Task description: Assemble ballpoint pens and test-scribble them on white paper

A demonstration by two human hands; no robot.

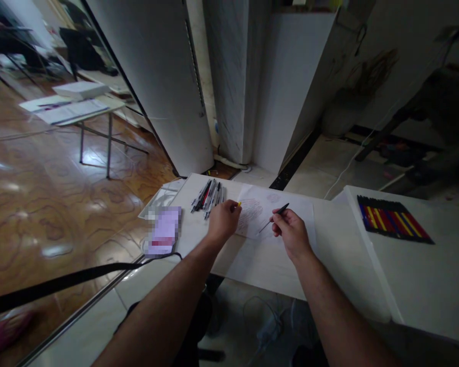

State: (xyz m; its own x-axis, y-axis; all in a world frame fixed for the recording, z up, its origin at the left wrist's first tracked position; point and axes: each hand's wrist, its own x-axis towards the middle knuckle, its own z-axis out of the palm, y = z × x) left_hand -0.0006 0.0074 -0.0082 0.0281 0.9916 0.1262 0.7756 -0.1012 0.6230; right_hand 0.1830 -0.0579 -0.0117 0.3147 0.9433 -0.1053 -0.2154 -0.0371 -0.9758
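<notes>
My right hand [290, 232] is closed on a black pen [283, 208], held at a slant over a white sheet of paper [306, 214]. From beneath those fingers a thin dark shaft slopes down to the left toward the sheet. Dense pen marks [251, 213] cover the paper's left part, with a smaller scribbled patch [273, 198] near its top. Over the sheet's left edge, my left hand [225, 219] is pinched shut around a small yellow piece [239, 204]; most of it is hidden by the fingers. Just beyond that hand lies a pile of pens [210, 196], mostly clear-barrelled, some black or red.
A pixelated purple packet [164, 229] lies at the white table's [248, 260] left end. On a slightly raised white surface [424, 275] at right sits a row of coloured pens [393, 219]. A folding table [117, 104] stands far left; a black strap [80, 275] crosses lower left.
</notes>
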